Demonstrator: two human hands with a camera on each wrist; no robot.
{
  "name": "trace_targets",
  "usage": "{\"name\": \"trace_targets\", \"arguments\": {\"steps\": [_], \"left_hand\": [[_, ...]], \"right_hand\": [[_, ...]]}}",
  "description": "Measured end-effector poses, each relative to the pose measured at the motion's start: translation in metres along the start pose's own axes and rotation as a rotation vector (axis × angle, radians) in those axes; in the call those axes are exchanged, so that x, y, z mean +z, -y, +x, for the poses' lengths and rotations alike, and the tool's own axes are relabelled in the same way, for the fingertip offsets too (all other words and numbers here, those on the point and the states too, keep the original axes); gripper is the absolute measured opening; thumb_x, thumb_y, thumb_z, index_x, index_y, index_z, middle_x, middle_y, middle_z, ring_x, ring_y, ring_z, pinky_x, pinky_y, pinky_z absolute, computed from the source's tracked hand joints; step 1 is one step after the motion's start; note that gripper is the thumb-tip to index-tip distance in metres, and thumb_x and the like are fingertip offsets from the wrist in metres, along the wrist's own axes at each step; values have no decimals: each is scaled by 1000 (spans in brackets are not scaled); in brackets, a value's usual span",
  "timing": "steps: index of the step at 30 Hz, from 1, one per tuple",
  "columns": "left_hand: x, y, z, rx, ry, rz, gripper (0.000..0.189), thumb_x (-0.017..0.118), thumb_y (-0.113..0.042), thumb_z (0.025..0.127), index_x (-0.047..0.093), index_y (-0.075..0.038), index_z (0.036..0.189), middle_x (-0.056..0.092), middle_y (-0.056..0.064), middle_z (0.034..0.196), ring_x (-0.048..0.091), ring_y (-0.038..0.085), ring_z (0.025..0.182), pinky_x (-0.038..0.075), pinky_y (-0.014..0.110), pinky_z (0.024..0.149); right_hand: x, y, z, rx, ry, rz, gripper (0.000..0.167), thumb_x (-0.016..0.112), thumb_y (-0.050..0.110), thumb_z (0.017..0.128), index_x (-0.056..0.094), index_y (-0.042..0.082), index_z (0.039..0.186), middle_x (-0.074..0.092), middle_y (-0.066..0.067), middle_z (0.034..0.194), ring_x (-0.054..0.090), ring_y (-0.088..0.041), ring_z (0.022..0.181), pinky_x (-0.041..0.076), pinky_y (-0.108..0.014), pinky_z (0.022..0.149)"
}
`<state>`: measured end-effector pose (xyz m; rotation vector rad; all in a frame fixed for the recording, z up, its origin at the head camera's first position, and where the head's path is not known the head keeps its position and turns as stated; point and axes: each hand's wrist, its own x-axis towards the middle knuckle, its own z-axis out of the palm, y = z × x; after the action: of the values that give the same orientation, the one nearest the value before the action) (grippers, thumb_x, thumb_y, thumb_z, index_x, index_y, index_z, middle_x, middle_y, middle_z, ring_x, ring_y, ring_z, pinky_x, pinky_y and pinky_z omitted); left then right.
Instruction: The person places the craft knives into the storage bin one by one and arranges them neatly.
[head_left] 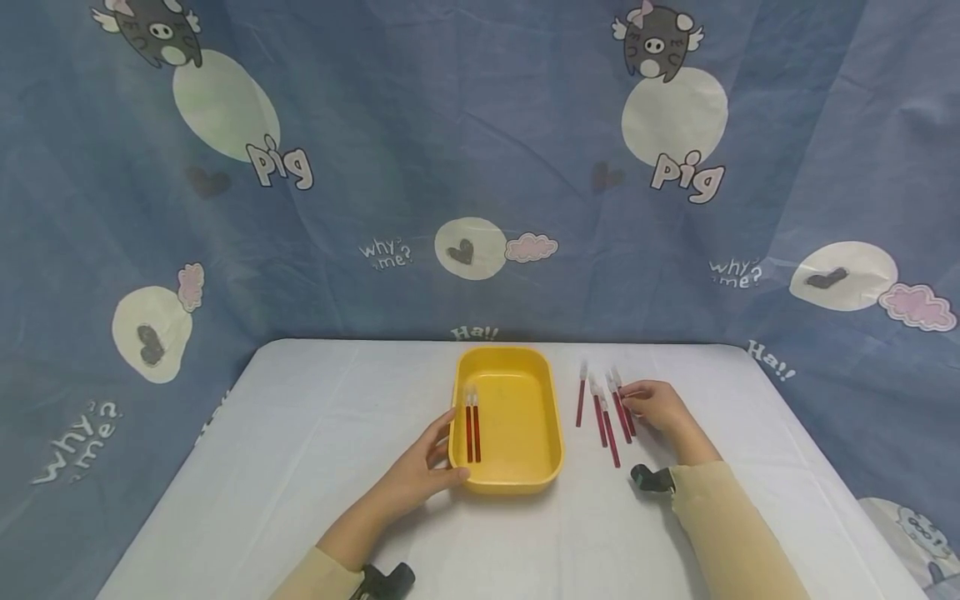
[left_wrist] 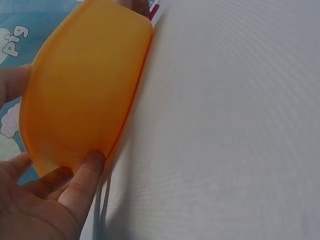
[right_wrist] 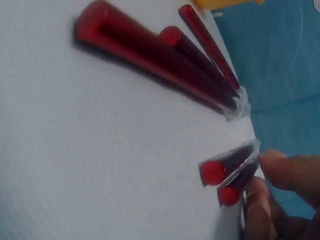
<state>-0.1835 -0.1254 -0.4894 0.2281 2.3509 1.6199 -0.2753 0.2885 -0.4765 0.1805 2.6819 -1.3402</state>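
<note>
On the left of the yellow, rounded, shiny tray [head_left: 517,425], the left hand [head_left: 420,468] is touching its wall with fingers spread wide. On the tray's right, the nearer right hand [head_left: 662,406] is resting by a thin, round, red stick [right_wrist: 242,179], which is lying nearly along the tray's long way, its clear end beside the thumb; I cannot tell if the fingers are pinching it.

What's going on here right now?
A person's left hand holds the left side of the tray, where two red pens lie side by side. More red pens lie on the table to its right. There, the right hand has its fingers at one pen's clear end; whether they grip it isn't clear.
</note>
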Motion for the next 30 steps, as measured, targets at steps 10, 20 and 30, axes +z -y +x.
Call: {"name": "trace_targets", "arguments": {"steps": [10, 20, 30], "left_hand": [[-1, 2, -1, 11, -2, -12, 98, 84, -37, 82, 23, -34, 159, 30, 11, 162, 38, 38, 143, 42, 52, 109], [1, 1, -1, 6, 0, -13, 99, 84, -34, 82, 23, -33, 159, 29, 11, 162, 37, 38, 143, 42, 53, 108], [0, 0, 0, -2, 1, -8, 100, 85, -37, 80, 23, -35, 159, 29, 10, 162, 38, 37, 143, 41, 54, 109]], "right_hand": [[3, -1, 4, -13, -8, -50, 22, 68, 7, 93, 72, -1, 113, 68, -23, 118, 66, -25, 93, 57, -27, 73], [2, -1, 5, -27, -19, -134, 23, 70, 11, 92, 75, 1, 112, 69, -22, 114, 64, -33, 102, 56, -40, 84], [1, -10, 1, -48, -32, -9, 28, 69, 8, 92, 70, -4, 117, 69, -26, 114, 71, -28, 92, 60, -35, 75]]}}
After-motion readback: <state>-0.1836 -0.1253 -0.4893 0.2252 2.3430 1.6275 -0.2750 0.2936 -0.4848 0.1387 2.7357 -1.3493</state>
